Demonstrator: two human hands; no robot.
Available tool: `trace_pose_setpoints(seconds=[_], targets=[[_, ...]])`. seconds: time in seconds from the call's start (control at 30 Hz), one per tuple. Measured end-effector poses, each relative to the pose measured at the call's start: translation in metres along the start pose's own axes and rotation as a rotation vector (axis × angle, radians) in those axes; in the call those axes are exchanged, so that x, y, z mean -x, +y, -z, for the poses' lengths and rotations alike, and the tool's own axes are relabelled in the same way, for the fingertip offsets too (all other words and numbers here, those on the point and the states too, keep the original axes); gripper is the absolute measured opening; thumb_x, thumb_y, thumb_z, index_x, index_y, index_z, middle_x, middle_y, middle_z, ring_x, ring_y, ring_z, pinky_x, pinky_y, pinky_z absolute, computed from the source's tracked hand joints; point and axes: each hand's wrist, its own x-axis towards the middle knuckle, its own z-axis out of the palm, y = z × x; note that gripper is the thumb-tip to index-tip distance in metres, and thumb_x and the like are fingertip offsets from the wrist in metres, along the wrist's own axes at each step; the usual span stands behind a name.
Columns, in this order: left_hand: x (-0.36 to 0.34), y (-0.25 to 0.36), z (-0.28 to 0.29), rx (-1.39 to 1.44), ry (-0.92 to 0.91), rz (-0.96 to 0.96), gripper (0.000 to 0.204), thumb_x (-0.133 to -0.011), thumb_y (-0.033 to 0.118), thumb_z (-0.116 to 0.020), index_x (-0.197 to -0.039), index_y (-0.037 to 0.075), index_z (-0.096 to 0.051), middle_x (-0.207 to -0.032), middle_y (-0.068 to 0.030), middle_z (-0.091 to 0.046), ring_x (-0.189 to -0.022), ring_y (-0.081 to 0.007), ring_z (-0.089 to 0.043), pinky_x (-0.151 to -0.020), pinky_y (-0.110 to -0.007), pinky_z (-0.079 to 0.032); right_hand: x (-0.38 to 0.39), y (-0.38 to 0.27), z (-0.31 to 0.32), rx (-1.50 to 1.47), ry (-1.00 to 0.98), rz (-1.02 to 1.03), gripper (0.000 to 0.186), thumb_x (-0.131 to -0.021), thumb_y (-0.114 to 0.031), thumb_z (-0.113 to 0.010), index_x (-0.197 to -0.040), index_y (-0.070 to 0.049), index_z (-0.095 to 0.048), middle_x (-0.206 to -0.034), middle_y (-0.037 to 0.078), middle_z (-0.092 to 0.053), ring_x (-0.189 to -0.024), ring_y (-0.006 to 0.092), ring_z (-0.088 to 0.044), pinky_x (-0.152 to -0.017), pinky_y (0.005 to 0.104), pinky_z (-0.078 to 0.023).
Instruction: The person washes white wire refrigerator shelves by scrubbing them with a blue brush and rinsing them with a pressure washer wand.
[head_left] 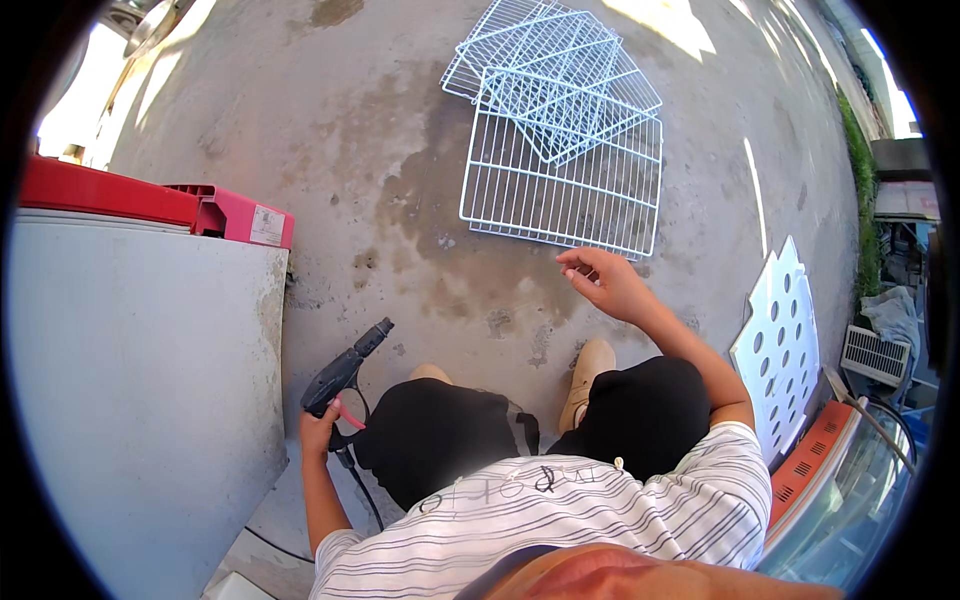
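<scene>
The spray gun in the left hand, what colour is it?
The spray gun is black with a red-pink trigger, gripped in the left hand. It shows in the head view.

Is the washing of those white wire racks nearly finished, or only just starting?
Partly along, it seems. The concrete beside the white wire racks is dark and damp, so some spraying looks done. The left hand holds the black spray gun, pointed away from the racks; the right hand is empty. The white holed panel seems to lie on dry ground.

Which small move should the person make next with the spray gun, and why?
Probably raise the left hand and aim the black spray gun at the white wire racks. They lie on wet concrete ahead, the gun points short of them, and the right hand is empty.
</scene>
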Motion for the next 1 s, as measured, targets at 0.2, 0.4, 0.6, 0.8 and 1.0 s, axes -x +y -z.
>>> trace_pose_setpoints(seconds=[0.2, 0.4, 0.6, 0.8, 1.0], targets=[[-0.048, 0.181, -0.111, 0.134, -0.365, -0.221, 0.044, -0.083, 0.027, -0.073, -0.117, 0.004, -0.056, -0.102, -0.005, -0.061, -0.091, -0.0131, -0.057, -0.081, -0.029, -0.046, -0.008, -0.001, -0.031, -0.024, -0.09, 0.374, 0.029, -0.088, -0.016, -0.06, -0.114, -0.004, -0.06, -0.104, 0.012, -0.064, -0.089, 0.0272, -0.063, -0.079, 0.0347, -0.052], [-0.049, 0.317, -0.271, 0.104, -0.345, -0.41, 0.051, -0.09, 0.017, -0.064, -0.132, -0.001, -0.042, -0.119, -0.0116, -0.058, -0.104, -0.0169, -0.056, -0.09, -0.031, -0.045, -0.036, 0.008, -0.048, -0.139, 0.206, 0.318, 0.077, -0.083, -0.026, -0.069, -0.142, 0.001, -0.029, -0.134, 0.022, -0.041, -0.12, 0.0329, -0.047, -0.101, 0.0407, -0.039], [0.004, 0.35, -0.407, -0.228, -0.41, -0.536, 0.053, -0.093, 0.024, -0.055, -0.139, 0.002, -0.038, -0.11, -0.0131, -0.06, -0.093, -0.0194, -0.06, -0.08, -0.033, -0.05, -0.046, 0.041, -0.038, -0.335, 0.556, 0.238, 0.084, -0.074, -0.023, -0.075, -0.14, -0.002, -0.027, -0.133, 0.019, -0.042, -0.124, 0.0307, -0.044, -0.1, 0.0383, -0.04], [0.042, 0.326, -0.477, -0.48, -0.567, -0.584, 0.091, -0.086, 0.053, -0.055, -0.145, -0.007, -0.021, -0.128, -0.0276, -0.036, -0.122, -0.036, -0.042, -0.101, -0.041, -0.036, -0.029, 0.092, -0.032, -0.844, 0.666, 0.055, 0.076, -0.075, -0.018, -0.073, -0.137, -0.005, -0.032, -0.129, 0.014, -0.046, -0.119, 0.0248, -0.049, -0.096, 0.035, -0.042], [0.055, 0.354, -0.471, -0.158, -0.985, -0.45, 0.057, -0.098, 0.037, -0.047, -0.141, 0.002, -0.036, -0.133, -0.0117, -0.05, -0.121, -0.0196, -0.047, -0.1, -0.035, -0.038, 0.024, 0.131, 0.024, -1.054, 0.856, -0.226, 0.034, -0.084, -0.009, -0.066, -0.115, -0.004, -0.053, -0.102, 0.005, -0.061, -0.092, 0.015, -0.06, -0.082, 0.0278, -0.049]])
